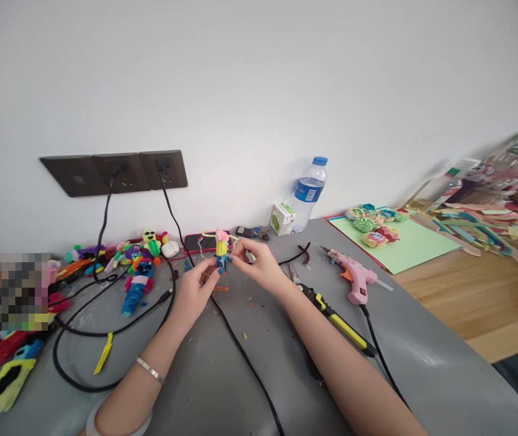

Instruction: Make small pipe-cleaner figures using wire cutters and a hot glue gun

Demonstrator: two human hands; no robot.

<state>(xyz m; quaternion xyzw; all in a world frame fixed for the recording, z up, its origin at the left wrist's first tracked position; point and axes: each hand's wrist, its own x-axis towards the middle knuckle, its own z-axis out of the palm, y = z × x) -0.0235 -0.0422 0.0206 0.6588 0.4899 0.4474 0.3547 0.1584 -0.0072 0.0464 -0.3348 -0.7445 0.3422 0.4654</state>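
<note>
Between my two hands stands a small fuzzy figure [221,245], probably of pipe cleaner, pink on top, yellow in the middle and blue below. My left hand [194,284] pinches its blue lower end from the left. From the right, the fingertips of my right hand [259,261] are closed on the blue part of the figure. Behind it a phone [195,243] lies flat near the wall. Under my right forearm rest pliers with yellow and black handles [338,321], partly covered by the arm. Small coloured scraps are scattered on the grey table [222,375].
A pink glue gun [356,278] lies to the right, its cord running forward. At the wall stand a water bottle [307,197] and a small box [282,218]. Black cables [241,348] cross the table. Fuzzy figures [136,287] crowd the left; paper flowers [372,225] lie on green paper [416,248].
</note>
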